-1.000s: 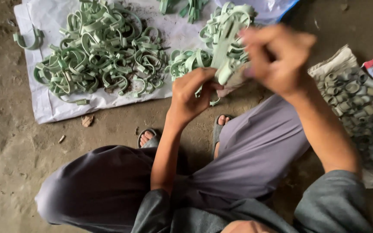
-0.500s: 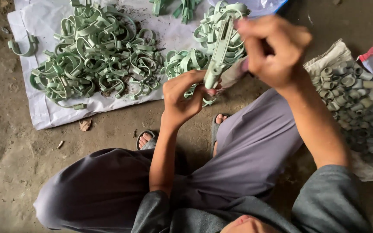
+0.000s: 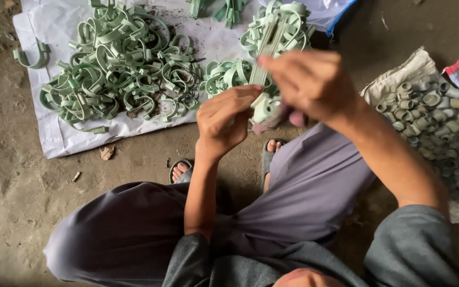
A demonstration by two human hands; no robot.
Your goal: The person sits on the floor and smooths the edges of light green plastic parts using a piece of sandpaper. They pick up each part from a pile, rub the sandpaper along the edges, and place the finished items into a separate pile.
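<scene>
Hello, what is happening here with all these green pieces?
A person sits on the ground and works with both hands. The left hand and the right hand together hold a pale green plastic clamp piece in front of the knees. On a white sheet lies a big pile of green clamps. To the right, a cloth sack holds many short grey-green tubes.

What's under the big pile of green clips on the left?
The green clips lie on a white sheet spread over the dirt floor. The sheet beneath the pile is covered.
</scene>
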